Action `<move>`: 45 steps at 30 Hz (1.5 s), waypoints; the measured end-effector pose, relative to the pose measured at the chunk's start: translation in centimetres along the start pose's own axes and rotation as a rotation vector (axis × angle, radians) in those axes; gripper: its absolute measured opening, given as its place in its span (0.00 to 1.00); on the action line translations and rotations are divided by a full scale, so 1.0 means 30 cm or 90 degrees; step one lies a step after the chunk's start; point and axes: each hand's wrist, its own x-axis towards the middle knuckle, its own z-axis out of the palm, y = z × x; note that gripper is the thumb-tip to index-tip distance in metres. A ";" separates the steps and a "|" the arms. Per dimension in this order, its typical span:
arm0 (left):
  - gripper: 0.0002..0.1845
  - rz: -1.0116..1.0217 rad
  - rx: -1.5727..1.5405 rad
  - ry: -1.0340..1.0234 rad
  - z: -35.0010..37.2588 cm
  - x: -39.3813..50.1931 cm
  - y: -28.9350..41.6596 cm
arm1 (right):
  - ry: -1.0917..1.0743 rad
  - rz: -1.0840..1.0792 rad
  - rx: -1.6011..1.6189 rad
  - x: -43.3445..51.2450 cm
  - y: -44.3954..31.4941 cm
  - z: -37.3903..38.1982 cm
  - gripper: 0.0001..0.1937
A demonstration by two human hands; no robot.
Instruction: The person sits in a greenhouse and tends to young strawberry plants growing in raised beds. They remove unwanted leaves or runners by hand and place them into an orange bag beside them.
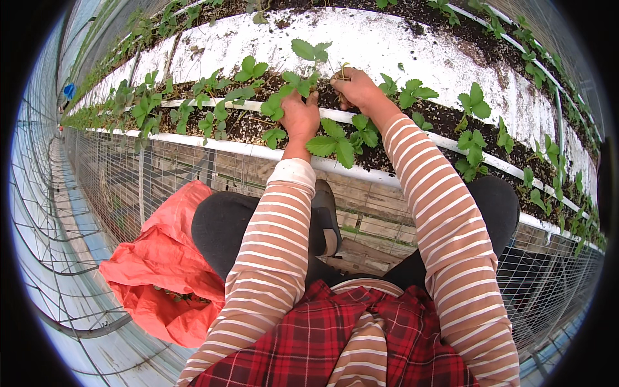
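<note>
My left hand [300, 115] is among the leaves of a strawberry plant [303, 83] in the raised planting bed; its fingertips are partly hidden by the leaves, and whether they grip a stem is not clear. Just to the right, my right hand [357, 89] is closed on a small bunch of thin, pale plant stems [342, 72], held over the dark soil. Below and between the hands, another strawberry plant [333, 143] hangs its leaves over the white pipe [355, 171] at the bed's near edge.
Soil [246, 126] with white grains fills the bed, and a white pipe runs along it among more strawberry plants. Behind lies soil-spattered white sheeting [367, 41]. An open red woven sack [164, 263] holding some greenery stands left of my knee. Wire mesh [116, 174] hangs under the bed.
</note>
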 end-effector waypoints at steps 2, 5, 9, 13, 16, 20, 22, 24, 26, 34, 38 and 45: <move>0.18 -0.008 -0.033 -0.031 -0.006 0.004 -0.014 | -0.011 -0.101 -0.260 0.000 -0.008 0.026 0.10; 0.19 0.039 0.021 -0.027 -0.004 0.012 -0.032 | 0.059 -0.283 -0.516 -0.002 -0.006 0.062 0.13; 0.18 0.053 0.064 -0.038 -0.003 0.023 -0.041 | 0.079 -0.239 -0.600 0.001 0.001 0.078 0.10; 0.17 0.052 0.019 -0.061 -0.001 0.030 -0.055 | 0.231 -0.242 -0.668 0.009 0.017 0.059 0.08; 0.16 0.088 0.028 -0.039 0.007 0.033 -0.072 | 0.202 -0.228 -0.580 0.024 0.009 0.034 0.10; 0.13 0.034 0.008 0.005 -0.014 0.058 -0.077 | 0.135 -0.209 -0.361 0.014 -0.066 -0.019 0.12; 0.10 -0.055 -0.139 0.023 -0.043 0.067 -0.067 | 0.127 -0.153 -0.231 -0.016 -0.128 -0.050 0.11; 0.08 -0.127 -0.391 0.068 -0.074 0.071 -0.044 | 0.186 -0.142 -0.085 -0.064 -0.199 -0.105 0.11; 0.08 -0.204 -0.545 0.085 -0.106 0.052 -0.014 | 0.292 -0.199 -0.053 -0.119 -0.260 -0.153 0.13; 0.11 -0.161 -0.677 0.002 -0.361 -0.136 0.127 | 0.348 -0.370 -0.096 -0.361 -0.309 -0.049 0.11; 0.23 -0.093 -0.848 -0.241 -0.404 -0.406 0.163 | 0.085 -0.310 -0.216 -0.541 -0.259 0.190 0.09; 0.18 -0.294 -1.036 -0.177 -0.509 -0.562 -0.010 | -0.167 -0.375 -0.392 -0.791 -0.213 0.446 0.15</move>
